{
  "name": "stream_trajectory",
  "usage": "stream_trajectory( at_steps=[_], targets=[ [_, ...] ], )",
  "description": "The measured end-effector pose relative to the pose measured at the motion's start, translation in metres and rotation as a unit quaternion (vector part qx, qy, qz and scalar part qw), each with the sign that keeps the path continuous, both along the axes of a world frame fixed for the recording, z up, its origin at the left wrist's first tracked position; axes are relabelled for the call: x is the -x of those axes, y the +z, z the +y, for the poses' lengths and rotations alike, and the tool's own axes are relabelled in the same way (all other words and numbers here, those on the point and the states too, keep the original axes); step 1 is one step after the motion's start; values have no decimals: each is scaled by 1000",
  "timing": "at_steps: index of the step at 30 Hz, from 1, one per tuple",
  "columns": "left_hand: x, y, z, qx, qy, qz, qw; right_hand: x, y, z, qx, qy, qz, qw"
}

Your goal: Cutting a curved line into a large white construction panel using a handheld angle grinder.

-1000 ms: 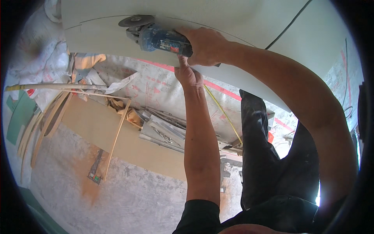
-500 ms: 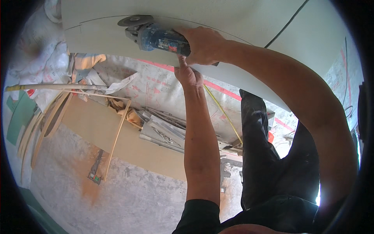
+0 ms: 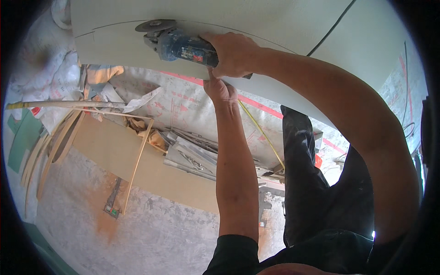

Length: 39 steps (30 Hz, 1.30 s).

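My right hand (image 3: 236, 52) is closed around the rear body of a blue angle grinder (image 3: 188, 46). The grinder lies over a large pale board (image 3: 119, 43), its round disc (image 3: 156, 25) at a curved pencil line drawn on the board. I cannot tell whether the disc touches the surface. At the board's near edge, just below the grinder's rear end, my left hand (image 3: 220, 90) grips the board with its thumb on top. The other left fingers are hidden beneath it.
A dark cord (image 3: 331, 29) crosses the board at right. Below the board are a yellow tape measure blade (image 3: 261, 130), stacked metal strips (image 3: 190, 156), thin wooden strips (image 3: 137, 165) and white plastic sacks (image 3: 55, 82). My dark-trousered legs (image 3: 305, 183) stand at right.
The grinder and my right hand have shifted slightly left, the disc following the pencil line. My left hand has moved a touch left too.
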<state>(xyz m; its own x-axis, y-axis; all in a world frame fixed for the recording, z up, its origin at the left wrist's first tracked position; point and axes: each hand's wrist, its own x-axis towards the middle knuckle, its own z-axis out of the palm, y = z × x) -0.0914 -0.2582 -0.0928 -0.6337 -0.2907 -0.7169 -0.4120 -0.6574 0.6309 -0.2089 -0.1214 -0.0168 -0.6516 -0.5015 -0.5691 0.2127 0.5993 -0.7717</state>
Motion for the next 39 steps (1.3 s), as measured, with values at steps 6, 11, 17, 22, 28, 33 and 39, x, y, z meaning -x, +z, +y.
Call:
stream_trajectory(
  at_steps=[6,11,17,22,28,33,39],
  targets=[
    [2,0,0,2,0,-14,1000,2,0,0,-4,0,4,1000],
    [3,2,3,14,11,-26,1000,0,1,2,7,-10,2,1000],
    [4,1,-1,10,8,-6,1000,-1,-1,4,16,-7,31,999],
    [7,6,2,33,1,-16,999,-2,2,8,20,-13,25,999],
    [4,5,3,26,5,-18,999,-7,-1,12,23,-14,24,999],
    [4,4,1,32,5,-27,999,-9,3,16,19,-16,26,999],
    [5,3,0,35,9,-37,999,-9,4,19,21,-17,20,999]
  ],
)
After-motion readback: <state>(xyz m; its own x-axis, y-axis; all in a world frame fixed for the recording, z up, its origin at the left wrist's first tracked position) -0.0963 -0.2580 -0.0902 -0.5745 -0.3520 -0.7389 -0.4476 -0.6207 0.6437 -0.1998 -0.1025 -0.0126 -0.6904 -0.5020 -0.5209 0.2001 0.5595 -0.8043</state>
